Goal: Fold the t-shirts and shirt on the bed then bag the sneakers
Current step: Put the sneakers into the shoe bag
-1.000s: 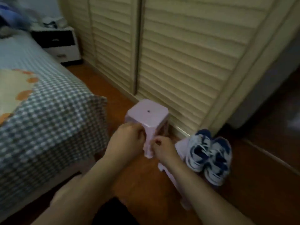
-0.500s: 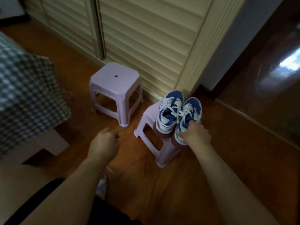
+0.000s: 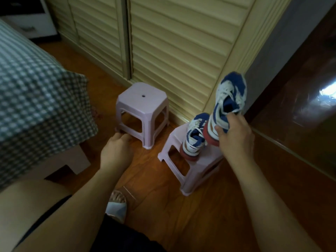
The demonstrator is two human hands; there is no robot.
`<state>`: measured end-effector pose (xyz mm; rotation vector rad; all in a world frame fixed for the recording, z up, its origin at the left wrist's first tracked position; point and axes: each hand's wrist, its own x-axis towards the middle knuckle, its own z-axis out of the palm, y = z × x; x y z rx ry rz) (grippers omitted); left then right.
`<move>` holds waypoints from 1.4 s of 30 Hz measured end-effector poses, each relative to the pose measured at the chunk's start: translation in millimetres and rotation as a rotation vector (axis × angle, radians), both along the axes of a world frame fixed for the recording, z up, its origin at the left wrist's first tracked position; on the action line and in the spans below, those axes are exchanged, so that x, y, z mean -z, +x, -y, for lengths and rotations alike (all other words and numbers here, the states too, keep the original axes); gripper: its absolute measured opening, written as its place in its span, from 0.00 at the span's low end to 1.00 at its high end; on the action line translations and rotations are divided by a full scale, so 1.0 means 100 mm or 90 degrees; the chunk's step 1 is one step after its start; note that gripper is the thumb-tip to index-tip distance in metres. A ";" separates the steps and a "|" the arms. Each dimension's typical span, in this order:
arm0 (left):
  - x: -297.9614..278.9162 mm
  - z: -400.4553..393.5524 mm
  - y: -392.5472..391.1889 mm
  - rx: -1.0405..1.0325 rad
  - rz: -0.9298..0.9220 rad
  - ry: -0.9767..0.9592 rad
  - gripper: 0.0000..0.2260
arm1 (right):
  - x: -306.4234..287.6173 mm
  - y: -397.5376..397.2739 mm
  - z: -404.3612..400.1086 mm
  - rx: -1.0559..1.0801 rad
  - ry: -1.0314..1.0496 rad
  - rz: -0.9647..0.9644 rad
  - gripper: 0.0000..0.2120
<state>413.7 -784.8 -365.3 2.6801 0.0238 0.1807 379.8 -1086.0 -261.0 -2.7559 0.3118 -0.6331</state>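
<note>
Two blue-and-white sneakers with red soles are in view. My right hand (image 3: 234, 135) grips one sneaker (image 3: 229, 99) at its heel and holds it raised, toe pointing away. The other sneaker (image 3: 195, 135) still stands on a low pink stool (image 3: 183, 160) at centre right. My left hand (image 3: 116, 151) hovers empty above the floor, fingers loosely curled, close to the leg of a second pink stool (image 3: 141, 110). No bag is visible.
The bed (image 3: 36, 84) with a green checked cover fills the left. Louvred wardrobe doors (image 3: 172, 42) stand behind the stools. A dark wooden door (image 3: 300, 88) is at right. My slippered foot (image 3: 117, 204) rests on the wooden floor.
My left hand has let go of the empty stool, which now stands apart from the other one. My right hand went to the sneakers and lifted one off its stool.
</note>
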 end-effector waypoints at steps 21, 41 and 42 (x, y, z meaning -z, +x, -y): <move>-0.93 -4.54 -1.86 -0.550 0.127 0.247 0.15 | -0.56 0.71 -5.51 -0.826 0.301 0.141 0.11; -0.70 -4.78 -1.76 -0.455 0.000 0.252 0.27 | -0.42 0.42 -5.58 -0.903 0.389 0.112 0.14; -0.71 -4.78 -1.75 -0.455 0.002 0.248 0.26 | -0.42 0.42 -5.57 -0.908 0.382 0.113 0.14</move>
